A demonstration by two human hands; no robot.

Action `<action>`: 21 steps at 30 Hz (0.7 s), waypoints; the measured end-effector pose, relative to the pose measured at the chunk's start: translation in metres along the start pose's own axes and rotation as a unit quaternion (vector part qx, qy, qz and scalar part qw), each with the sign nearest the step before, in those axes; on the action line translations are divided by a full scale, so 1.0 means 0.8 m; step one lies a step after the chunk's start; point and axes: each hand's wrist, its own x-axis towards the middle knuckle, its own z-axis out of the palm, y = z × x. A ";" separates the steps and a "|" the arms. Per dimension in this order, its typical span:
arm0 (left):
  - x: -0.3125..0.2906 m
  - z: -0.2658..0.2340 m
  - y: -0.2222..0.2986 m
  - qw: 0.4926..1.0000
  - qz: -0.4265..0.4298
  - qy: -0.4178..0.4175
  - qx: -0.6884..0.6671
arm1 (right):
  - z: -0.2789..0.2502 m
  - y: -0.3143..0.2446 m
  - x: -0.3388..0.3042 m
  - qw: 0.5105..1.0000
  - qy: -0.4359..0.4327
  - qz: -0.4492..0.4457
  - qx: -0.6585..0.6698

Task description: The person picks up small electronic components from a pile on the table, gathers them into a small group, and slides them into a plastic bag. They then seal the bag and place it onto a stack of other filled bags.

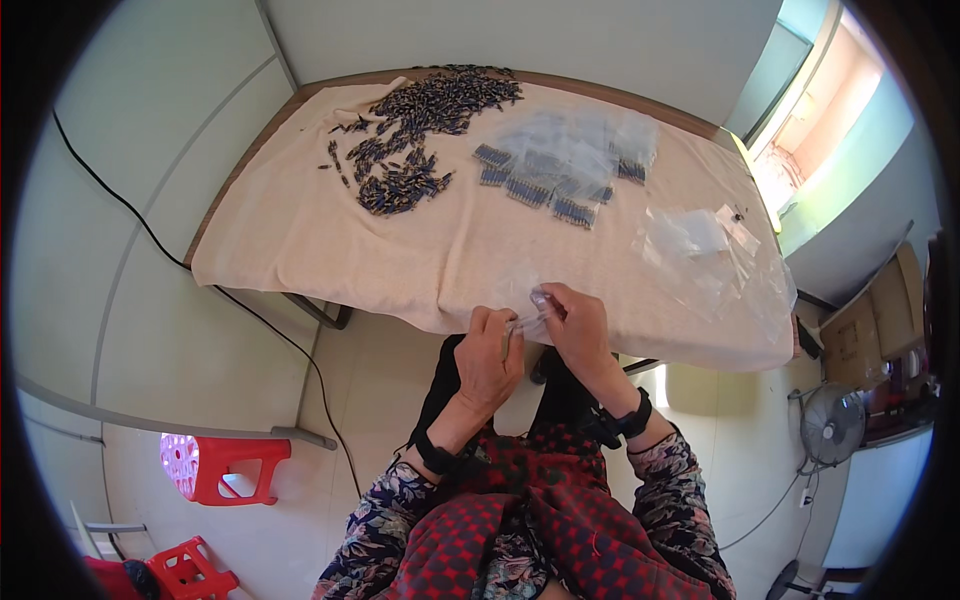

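Note:
Near the front edge of the table, my left hand (490,357) and my right hand (580,328) pinch a small clear plastic bag (528,320) between them. Whether the bag holds anything cannot be made out. Beyond it on the pink cloth (290,225) lies a large heap of small dark pointed parts (445,105), with a smaller cluster (400,188) in front. To the right of the heap, several clear bags filled with rows of such parts (560,150) overlap one another. Flat clear plastic bags (690,235) are spread at the table's right end.
Light partition panels stand behind and to the left of the table. A black cable (290,340) runs down past its left end. Red plastic stools (240,470) stand on the floor at left; a fan (832,425) and cardboard (870,320) are at right.

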 end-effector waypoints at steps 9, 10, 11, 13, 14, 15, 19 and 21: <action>0.015 -0.021 0.013 0.999 0.041 0.012 -0.001 | -0.008 0.004 0.051 0.976 -0.122 0.038 0.178; 0.015 -0.020 0.010 0.999 0.050 0.020 0.007 | -0.009 0.009 0.060 0.976 -0.119 0.037 0.178; 0.015 -0.020 0.007 0.998 0.059 0.028 0.014 | -0.008 0.019 0.070 0.973 -0.151 0.021 0.172; 0.019 -0.021 -0.001 0.997 0.071 0.034 0.020 | -0.009 0.039 0.086 0.965 -0.212 -0.007 0.158; 0.025 -0.023 -0.006 0.994 0.086 0.045 0.042 | -0.010 0.048 0.090 0.965 -0.208 -0.007 0.157; 0.033 -0.025 -0.013 0.991 0.100 0.056 0.065 | -0.010 0.056 0.094 0.970 -0.205 -0.016 0.126; 0.053 -0.020 -0.037 0.991 0.111 0.010 0.075 | -0.017 0.065 0.104 0.978 -0.197 -0.057 0.034; 0.061 -0.021 -0.046 0.991 0.111 -0.020 0.068 | -0.023 0.061 0.106 0.978 -0.184 -0.099 -0.028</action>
